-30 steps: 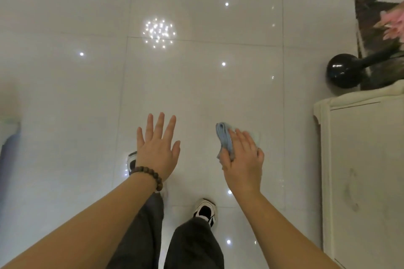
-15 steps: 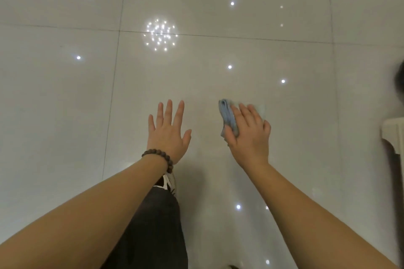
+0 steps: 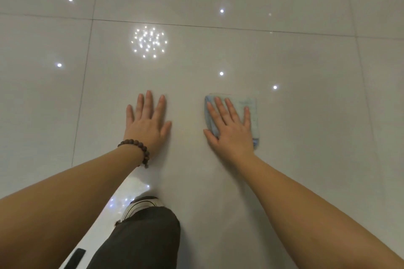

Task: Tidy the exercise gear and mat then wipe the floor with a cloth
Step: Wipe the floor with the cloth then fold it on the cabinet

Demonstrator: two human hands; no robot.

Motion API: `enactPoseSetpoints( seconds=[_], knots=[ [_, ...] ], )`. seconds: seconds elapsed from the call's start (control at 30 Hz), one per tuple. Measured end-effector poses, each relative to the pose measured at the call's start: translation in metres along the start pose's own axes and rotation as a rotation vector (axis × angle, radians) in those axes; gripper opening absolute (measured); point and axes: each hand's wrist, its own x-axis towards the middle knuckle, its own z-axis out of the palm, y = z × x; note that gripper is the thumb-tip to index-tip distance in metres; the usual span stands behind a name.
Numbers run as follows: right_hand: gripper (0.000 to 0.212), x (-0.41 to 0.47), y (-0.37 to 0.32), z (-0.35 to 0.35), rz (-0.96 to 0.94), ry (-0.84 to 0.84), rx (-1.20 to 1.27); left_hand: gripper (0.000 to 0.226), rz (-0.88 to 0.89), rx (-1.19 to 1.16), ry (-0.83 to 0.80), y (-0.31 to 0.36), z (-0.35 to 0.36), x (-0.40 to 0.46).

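Observation:
A folded light-blue cloth [image 3: 249, 107] lies flat on the glossy pale tile floor [image 3: 218, 181]. My right hand [image 3: 231, 129] presses down on it, palm flat and fingers spread, covering most of its left and middle part. My left hand [image 3: 148, 122] lies flat on the bare tile a short way to the left, fingers apart and holding nothing; a brown bead bracelet circles its wrist. No exercise gear or mat is in view.
My bent knee in dark trousers [image 3: 144, 236] and a white shoe [image 3: 140, 205] sit at the bottom centre. Ceiling lights reflect in the tiles [image 3: 149, 41]. A small dark object [image 3: 75, 257] lies at the bottom left edge.
Both hands have come down onto the floor. The cloth, bunched in my right hand before, is now spread flat under the palm. The cabinet and black dumbbell at the right have left the view.

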Motion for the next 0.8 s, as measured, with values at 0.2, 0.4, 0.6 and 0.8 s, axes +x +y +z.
enactPoseSetpoints(
  seconds=[0.2, 0.4, 0.6, 0.8],
  knots=[
    [0.073, -0.016, 0.088, -0.013, 0.331, -0.075, -0.019, 0.068, 0.003, 0.029, -0.020, -0.005, 0.009, 0.002],
    [0.070, 0.031, 0.038, -0.017, 0.851, 0.028, 0.222, 0.069, -0.001, 0.045, -0.017, -0.008, 0.012, 0.003],
    [0.065, -0.011, -0.043, 0.004, -0.037, -0.022, 0.074, 0.068, -0.008, 0.032, 0.037, -0.007, 0.015, 0.002],
    [0.063, -0.008, 0.081, -0.009, 0.263, 0.018, -0.001, 0.072, -0.040, 0.016, 0.060, -0.002, 0.016, -0.001]
  ],
)
